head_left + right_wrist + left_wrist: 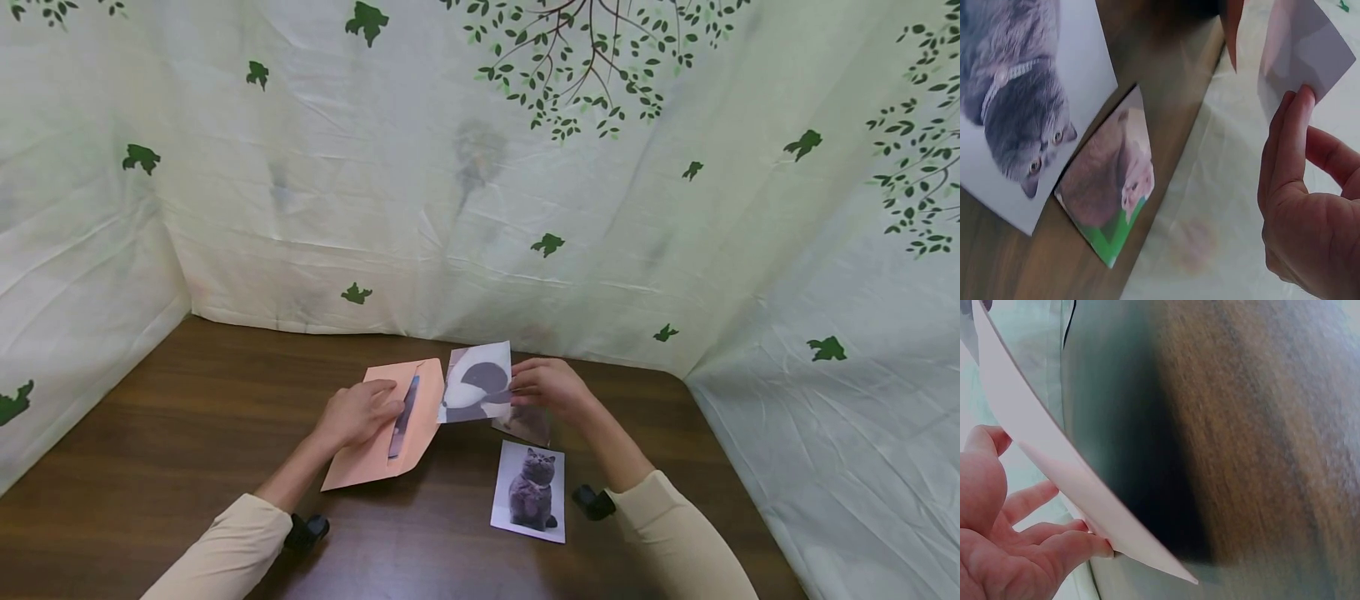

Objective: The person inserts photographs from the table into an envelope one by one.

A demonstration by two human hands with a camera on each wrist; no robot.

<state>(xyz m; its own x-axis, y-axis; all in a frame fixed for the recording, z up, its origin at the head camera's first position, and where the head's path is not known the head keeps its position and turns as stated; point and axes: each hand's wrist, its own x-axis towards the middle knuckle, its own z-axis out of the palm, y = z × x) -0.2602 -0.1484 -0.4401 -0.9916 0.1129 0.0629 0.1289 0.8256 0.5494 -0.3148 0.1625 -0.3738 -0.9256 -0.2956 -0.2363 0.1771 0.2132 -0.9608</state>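
My left hand [358, 415] grips a peach-coloured envelope [426, 421], which is tilted up off the table. A strip of a dark picture [403, 421] shows through the envelope's opening. In the left wrist view, fingers and thumb hold the envelope [1079, 469] by its side. To the right, my right hand [553, 387] pinches a printed photo [477, 385] by its right edge, close to the envelope's right edge. The right wrist view shows mostly the pale face of this photo [1313, 53] between the fingers.
A grey cat photo [534, 492] lies face up on the brown table [420, 550]. Another photo [1107, 178], with a brown animal and some green, lies beside it, partly under my right hand in the head view. A white leaf-printed cloth [420, 208] borders the table.
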